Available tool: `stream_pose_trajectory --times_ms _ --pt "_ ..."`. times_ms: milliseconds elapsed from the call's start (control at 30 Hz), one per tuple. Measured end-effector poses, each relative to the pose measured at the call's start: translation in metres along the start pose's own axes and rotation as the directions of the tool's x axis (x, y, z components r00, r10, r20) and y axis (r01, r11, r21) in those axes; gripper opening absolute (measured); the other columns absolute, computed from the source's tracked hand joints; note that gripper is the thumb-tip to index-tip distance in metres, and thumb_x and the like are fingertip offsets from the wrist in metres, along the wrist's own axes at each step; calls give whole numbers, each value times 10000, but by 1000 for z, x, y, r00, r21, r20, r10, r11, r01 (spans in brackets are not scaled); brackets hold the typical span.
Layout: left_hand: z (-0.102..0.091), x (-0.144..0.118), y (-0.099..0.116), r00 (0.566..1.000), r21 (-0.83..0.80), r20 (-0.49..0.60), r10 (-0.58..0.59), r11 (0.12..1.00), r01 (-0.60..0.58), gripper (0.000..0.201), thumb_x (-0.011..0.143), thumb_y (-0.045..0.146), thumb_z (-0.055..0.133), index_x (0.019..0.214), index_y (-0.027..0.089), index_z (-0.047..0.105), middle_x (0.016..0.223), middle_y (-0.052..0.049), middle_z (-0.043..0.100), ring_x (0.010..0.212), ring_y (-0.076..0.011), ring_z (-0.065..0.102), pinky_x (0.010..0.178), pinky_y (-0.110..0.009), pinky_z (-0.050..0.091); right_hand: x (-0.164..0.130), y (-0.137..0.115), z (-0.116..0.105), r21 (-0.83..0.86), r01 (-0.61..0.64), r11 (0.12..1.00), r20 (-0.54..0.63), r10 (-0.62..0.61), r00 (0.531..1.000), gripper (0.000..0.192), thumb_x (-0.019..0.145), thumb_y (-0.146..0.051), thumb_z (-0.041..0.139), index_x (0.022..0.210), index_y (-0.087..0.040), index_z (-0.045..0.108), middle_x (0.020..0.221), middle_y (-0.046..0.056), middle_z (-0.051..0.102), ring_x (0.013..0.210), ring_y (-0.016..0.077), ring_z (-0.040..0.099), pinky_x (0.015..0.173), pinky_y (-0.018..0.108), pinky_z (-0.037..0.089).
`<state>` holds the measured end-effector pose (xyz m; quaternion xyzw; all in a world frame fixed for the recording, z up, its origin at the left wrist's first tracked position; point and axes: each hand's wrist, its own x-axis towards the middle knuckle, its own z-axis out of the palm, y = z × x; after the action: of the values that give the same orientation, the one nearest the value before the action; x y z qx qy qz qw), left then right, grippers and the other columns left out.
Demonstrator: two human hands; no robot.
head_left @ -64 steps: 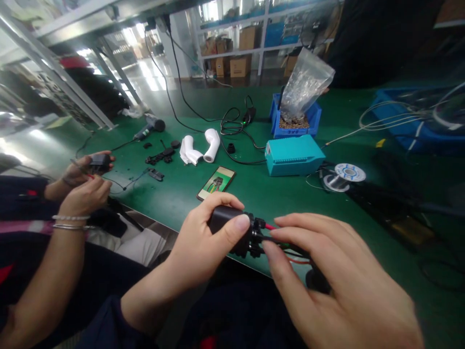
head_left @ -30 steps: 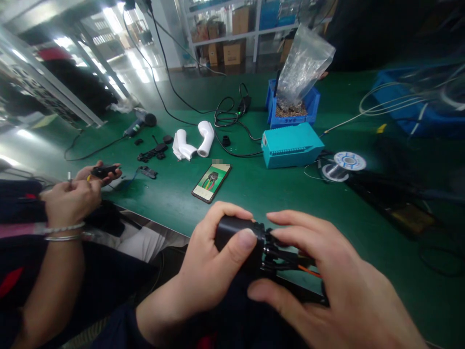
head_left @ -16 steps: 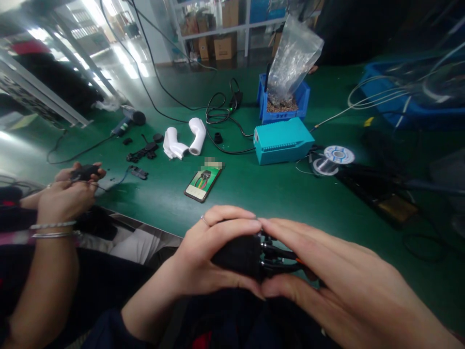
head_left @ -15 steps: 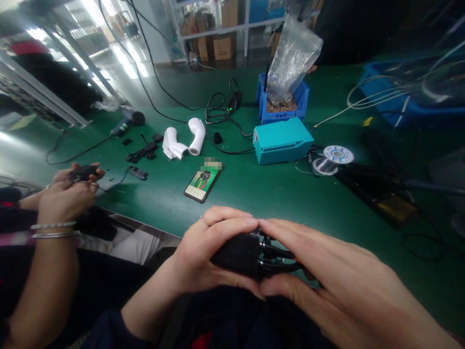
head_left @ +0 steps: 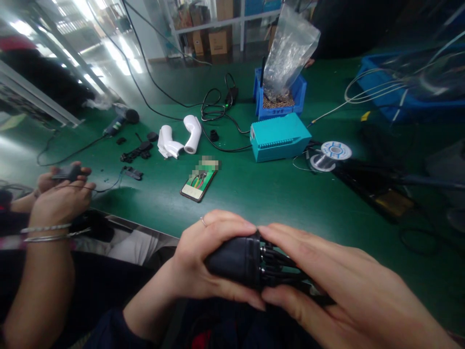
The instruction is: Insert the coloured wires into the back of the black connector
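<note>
In front of my body, my left hand (head_left: 201, 259) is wrapped round a black cylindrical connector housing (head_left: 234, 261), thumb below and fingers over the top. Several black wires (head_left: 281, 266) come out of its right end, with shiny metal terminals where they join. My right hand (head_left: 327, 276) curves over the wires, its fingertips and thumb at the rim of the housing's wired end. Its palm hides where the wires lead. Just beyond my hands, a phone (head_left: 199, 182) lies on the table showing a picture of coloured wires.
A teal box-shaped unit (head_left: 279, 137), a solder spool (head_left: 332, 154) and a blue bin of small metal parts (head_left: 279, 109) stand beyond my hands. White curved pipes (head_left: 192, 133) lie left of them. At far left, a co-worker's hands (head_left: 63, 194) hold a dark part.
The housing has turned slightly in my hands, showing more of its smooth side and wires. The view has shifted a little. The co-worker's hands have moved slightly.
</note>
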<state>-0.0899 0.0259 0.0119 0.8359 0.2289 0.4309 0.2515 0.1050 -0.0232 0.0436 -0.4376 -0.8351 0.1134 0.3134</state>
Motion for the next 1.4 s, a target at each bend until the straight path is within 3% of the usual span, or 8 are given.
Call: stream_pose_trajectory --times_ms 300,533,667,800,967,1100,1400 --pt "0 1 -3 1000 -58 -13 -15 998 14 565 633 483 784 1061 158 613 920 -58 696 854 -146 656 791 -216 545 -3 3 0 40 17 999 23 -18 1000 263 970 -240 321 1143 -151 496 999 66 698 850 141 685 682 177 574" --pt "6 -9 9 990 61 -116 -83 994 90 615 629 505 767 1126 186 594 982 -70 696 889 -178 662 802 -279 567 -9 1 2 -90 -4 996 -3 4 1000 308 969 -249 339 1211 -127 483 1098 91 682 934 187 678 760 243 584" --pt "7 -12 11 983 37 -150 -110 993 116 614 626 485 774 1131 185 594 1016 -65 691 919 -171 656 837 -265 555 -8 1 -2 -90 2 996 22 0 1000 303 971 -262 338 1187 -137 510 1080 78 693 897 187 690 718 250 596" --pt "4 -10 10 987 36 -126 -95 994 101 580 646 491 758 1110 180 601 1005 -65 691 922 -166 655 841 -254 551 -8 2 -5 -53 -26 998 -34 25 999 216 925 -264 458 1092 -168 557 1107 87 677 956 200 671 797 267 582" --pt "1 -8 14 995 93 -93 -44 994 53 601 643 484 765 1119 169 580 1025 -70 670 914 -161 654 823 -251 562 -5 -1 -5 34 -25 999 -178 31 984 121 885 -125 485 867 -205 574 874 21 670 751 114 644 698 184 553" --pt "-2 -7 16 999 142 -40 -1 990 7 566 683 462 747 1110 132 574 1043 -77 653 922 -147 650 844 -222 552 -2 -5 -7 -19 21 1000 -245 -25 969 187 832 -21 504 782 -186 579 766 8 648 714 132 606 705 219 526" --pt "-2 -9 19 999 299 -27 33 954 -24 454 754 414 712 1111 161 590 1064 -69 651 912 -161 654 821 -255 570 -2 -4 -4 -132 41 990 -177 -64 982 215 830 -4 446 811 -162 590 766 54 654 727 185 592 725 300 525"
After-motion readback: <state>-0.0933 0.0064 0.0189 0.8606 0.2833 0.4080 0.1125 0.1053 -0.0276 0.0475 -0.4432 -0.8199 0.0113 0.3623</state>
